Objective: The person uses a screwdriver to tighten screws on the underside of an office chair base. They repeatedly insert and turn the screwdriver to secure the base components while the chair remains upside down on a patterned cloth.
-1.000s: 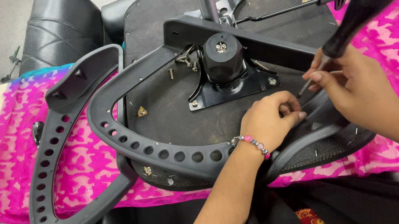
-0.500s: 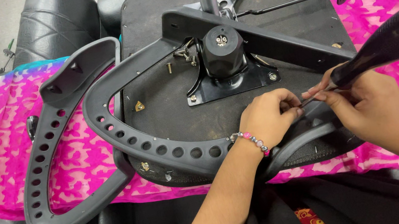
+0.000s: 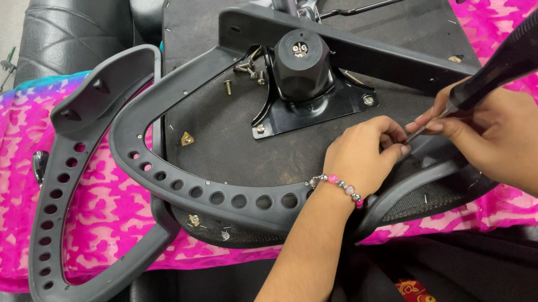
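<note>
Black-handled screwdriver (image 3: 524,51) gripped by right hand (image 3: 494,133), tip beside left hand (image 3: 362,156) pinched fingers (image 3: 393,144).

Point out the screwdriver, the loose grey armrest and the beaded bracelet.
screwdriver (image 3: 537,41), head view, on its black handle.
loose grey armrest (image 3: 55,233), head view, on its perforated left bar.
beaded bracelet (image 3: 338,184), head view, on the beads at the left wrist.

Centre frame: upturned chair seat (image 3: 231,143) on pink cloth (image 3: 0,213). Left hand (image 3: 359,157) pinches at the armrest (image 3: 218,197); right hand (image 3: 494,133) grips a screwdriver (image 3: 537,41), tip between both hands.
</note>
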